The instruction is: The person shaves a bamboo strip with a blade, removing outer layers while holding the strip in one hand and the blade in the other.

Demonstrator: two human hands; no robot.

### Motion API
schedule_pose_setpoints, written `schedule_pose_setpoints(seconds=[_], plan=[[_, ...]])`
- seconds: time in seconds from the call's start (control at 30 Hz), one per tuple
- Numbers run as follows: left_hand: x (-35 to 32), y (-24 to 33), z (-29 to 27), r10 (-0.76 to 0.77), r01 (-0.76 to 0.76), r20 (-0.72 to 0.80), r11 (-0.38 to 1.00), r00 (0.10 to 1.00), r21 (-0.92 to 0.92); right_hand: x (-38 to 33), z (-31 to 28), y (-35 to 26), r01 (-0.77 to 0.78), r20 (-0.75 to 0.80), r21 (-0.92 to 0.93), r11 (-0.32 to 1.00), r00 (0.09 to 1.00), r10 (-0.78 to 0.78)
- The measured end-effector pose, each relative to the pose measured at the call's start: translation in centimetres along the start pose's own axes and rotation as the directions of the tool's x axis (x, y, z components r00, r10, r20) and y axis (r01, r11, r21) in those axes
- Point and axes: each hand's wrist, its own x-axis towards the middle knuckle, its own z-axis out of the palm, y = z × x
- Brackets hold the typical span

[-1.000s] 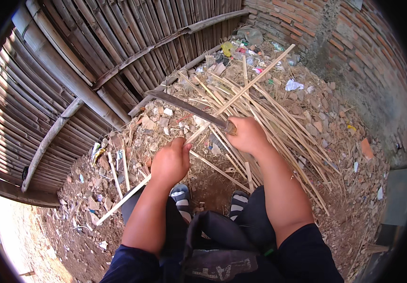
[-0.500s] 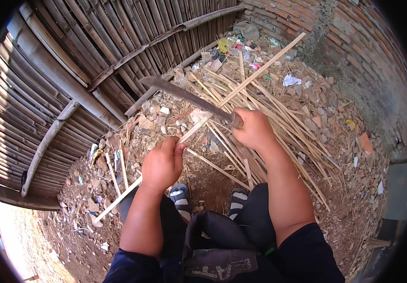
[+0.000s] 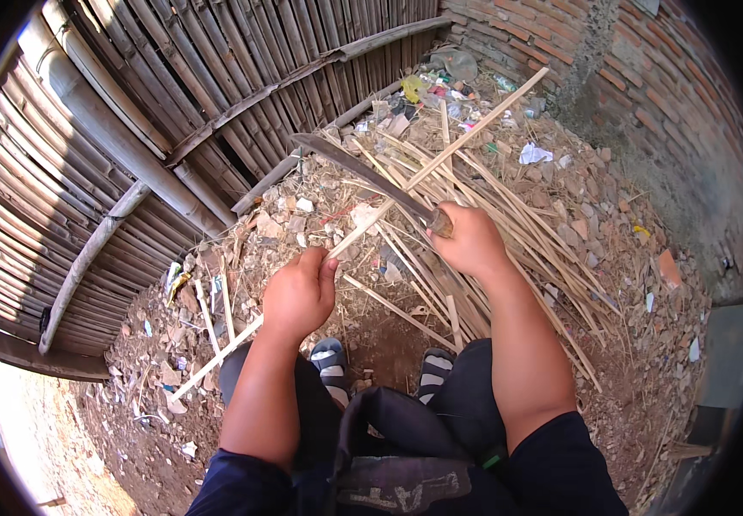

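Note:
My left hand (image 3: 301, 292) is closed round a long, pale bamboo strip (image 3: 477, 127), which runs from the lower left up to the far right. In my right hand (image 3: 468, 241) is the wooden handle of a machete (image 3: 356, 172). Its dark, curved blade points up and left and crosses over the strip ahead of my left hand. Whether the edge touches the strip I cannot tell. Beyond and to the right of my hands lies a loose pile of similar bamboo strips (image 3: 530, 232).
Bamboo-slat fencing (image 3: 242, 95) stands at the left and back, meeting a brick wall (image 3: 647, 77) on the right. Rubble, broken tile and plastic litter (image 3: 535, 153) cover the ground. My sandalled feet (image 3: 330, 361) stand close below my hands.
The machete's tip has swung slightly right, and the blade lies lower along the strip. The strip's far end has dipped a little. Both hands keep their hold.

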Motion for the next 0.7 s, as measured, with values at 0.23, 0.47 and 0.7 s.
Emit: schedule_pose_setpoints(seconds=[0.23, 0.47, 0.7], plan=[[-0.7, -0.7, -0.2, -0.006, 0.005, -0.015, 0.998, 1.000, -0.065, 0.1, 0.8, -1.2, 0.036, 0.071, -0.126, 0.991, 0.997, -0.028], [-0.4, -0.3, -0.8, -0.015, 0.016, 0.030, 0.999, 0.999, -0.034, 0.3, 0.4, 1.3, -0.042, -0.216, 0.156, 0.987, 0.973, 0.075], [-0.9, -0.8, -1.0, -0.003, 0.002, -0.007, 0.998, 1.000, -0.066, 0.3, 0.8, 0.4, 0.092, -0.007, -0.036, 0.995, 0.996, -0.092]])
